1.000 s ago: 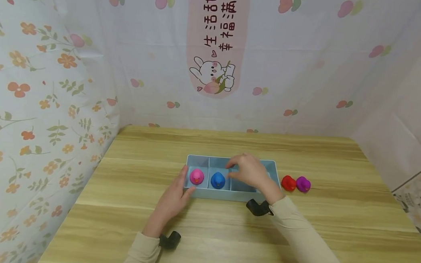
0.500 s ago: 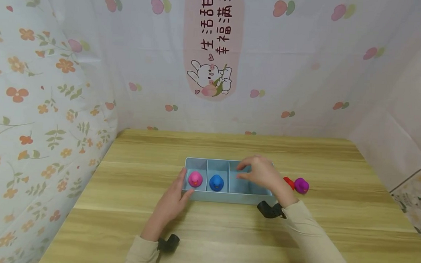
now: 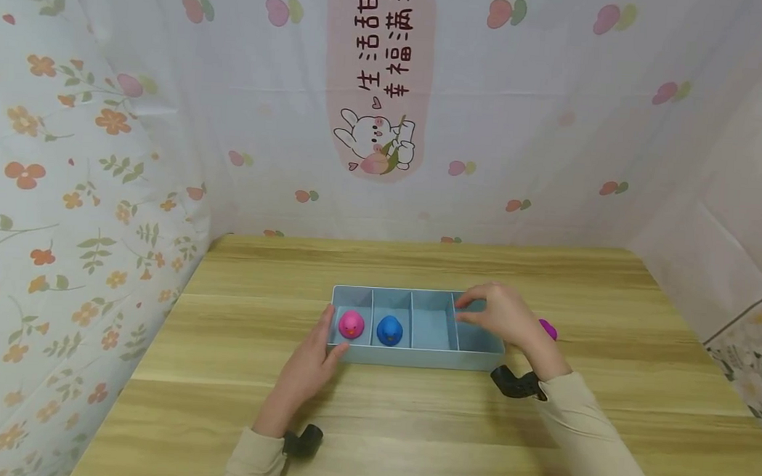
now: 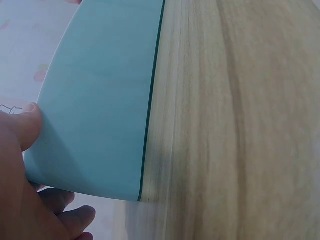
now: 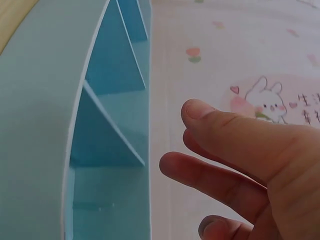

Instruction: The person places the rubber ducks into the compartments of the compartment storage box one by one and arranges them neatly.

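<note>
A light-blue box [image 3: 413, 357] with several compartments lies across the table. A pink rubber duck [image 3: 351, 324] sits in its leftmost compartment, a blue rubber duck [image 3: 390, 331] in the one beside it. My left hand [image 3: 304, 368] rests on the box's left front corner, thumb at the front wall; the left wrist view shows the thumb [image 4: 27, 125] at the rim. Over the rightmost compartment hovers my right hand [image 3: 503, 317], holding nothing, thumb and fingers parted, as the right wrist view's fingers [image 5: 210, 180] show. A purple duck [image 3: 548, 329] is partly hidden behind it.
The wooden table [image 3: 395, 428] ends at a patterned cloth backdrop [image 3: 257, 114]. Another floral cloth [image 3: 72, 248] hangs on the left. Black wrist cameras [image 3: 515, 383] stick out from both wrists, low over the table.
My right hand moves rightward from beside the blue duck to the rightmost compartment, thumb and fingers still parted. It now hides the red duck and most of the purple one. My left hand stays put.
</note>
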`<action>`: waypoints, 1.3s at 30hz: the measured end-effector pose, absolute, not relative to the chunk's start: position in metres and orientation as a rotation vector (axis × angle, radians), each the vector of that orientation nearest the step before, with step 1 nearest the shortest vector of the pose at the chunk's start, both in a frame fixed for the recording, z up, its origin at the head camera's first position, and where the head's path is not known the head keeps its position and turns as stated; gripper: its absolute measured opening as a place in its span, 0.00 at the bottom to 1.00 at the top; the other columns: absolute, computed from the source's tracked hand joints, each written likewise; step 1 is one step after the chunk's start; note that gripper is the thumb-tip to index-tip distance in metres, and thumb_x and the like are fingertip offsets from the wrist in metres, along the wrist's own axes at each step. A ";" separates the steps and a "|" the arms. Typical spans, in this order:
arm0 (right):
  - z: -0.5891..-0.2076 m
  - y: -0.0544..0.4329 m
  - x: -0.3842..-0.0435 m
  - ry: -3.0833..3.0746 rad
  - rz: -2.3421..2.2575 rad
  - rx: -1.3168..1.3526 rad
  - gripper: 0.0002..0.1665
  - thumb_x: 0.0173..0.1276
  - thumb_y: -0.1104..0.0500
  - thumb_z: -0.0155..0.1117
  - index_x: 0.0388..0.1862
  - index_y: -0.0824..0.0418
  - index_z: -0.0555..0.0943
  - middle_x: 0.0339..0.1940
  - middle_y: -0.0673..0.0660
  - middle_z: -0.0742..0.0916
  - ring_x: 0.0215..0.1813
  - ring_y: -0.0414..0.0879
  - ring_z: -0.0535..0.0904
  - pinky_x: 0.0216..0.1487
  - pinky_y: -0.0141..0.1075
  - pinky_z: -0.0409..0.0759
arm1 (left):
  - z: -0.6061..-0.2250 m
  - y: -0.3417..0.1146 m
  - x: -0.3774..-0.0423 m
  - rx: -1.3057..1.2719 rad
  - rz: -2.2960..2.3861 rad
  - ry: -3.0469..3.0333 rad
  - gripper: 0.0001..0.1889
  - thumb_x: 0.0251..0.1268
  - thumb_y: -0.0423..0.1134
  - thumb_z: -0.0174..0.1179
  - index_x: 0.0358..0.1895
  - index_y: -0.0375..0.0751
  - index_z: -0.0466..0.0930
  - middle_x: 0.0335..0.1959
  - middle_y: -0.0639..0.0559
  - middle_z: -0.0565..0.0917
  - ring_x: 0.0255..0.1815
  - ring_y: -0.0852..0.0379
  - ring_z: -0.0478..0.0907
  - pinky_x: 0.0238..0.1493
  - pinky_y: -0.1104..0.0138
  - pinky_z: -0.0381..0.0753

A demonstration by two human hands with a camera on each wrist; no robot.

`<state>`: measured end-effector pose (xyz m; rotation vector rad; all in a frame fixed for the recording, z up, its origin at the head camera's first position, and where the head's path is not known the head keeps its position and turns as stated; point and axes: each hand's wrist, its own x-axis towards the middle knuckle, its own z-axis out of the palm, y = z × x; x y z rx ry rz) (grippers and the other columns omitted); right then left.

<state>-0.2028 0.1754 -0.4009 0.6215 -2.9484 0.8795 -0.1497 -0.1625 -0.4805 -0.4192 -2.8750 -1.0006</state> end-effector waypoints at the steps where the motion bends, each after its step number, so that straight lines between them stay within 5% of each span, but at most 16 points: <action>1: -0.401 0.178 -0.203 -2.940 0.883 0.624 0.10 0.56 0.56 0.73 0.37 0.57 0.88 0.39 0.52 0.89 0.49 0.56 0.81 0.49 0.51 0.79 | -0.481 -0.162 -0.150 -0.423 -0.999 -2.869 0.39 0.71 0.50 0.51 0.75 0.34 0.44 0.75 0.37 0.55 0.73 0.39 0.57 0.72 0.49 0.59; 23: -0.410 0.246 -0.189 -2.947 0.948 0.384 0.07 0.59 0.58 0.70 0.36 0.59 0.87 0.47 0.64 0.86 0.54 0.62 0.77 0.52 0.58 0.75 | -0.481 -0.162 -0.149 -0.431 -1.017 -2.835 0.39 0.71 0.48 0.52 0.75 0.32 0.45 0.73 0.33 0.57 0.72 0.36 0.59 0.71 0.48 0.60; 39: -0.421 0.287 -0.180 -3.014 0.928 0.203 0.18 0.60 0.52 0.70 0.44 0.62 0.85 0.52 0.69 0.83 0.53 0.71 0.74 0.51 0.62 0.74 | -0.482 -0.162 -0.150 -0.416 -1.014 -2.863 0.39 0.71 0.49 0.52 0.75 0.34 0.44 0.74 0.35 0.57 0.72 0.37 0.59 0.71 0.47 0.60</action>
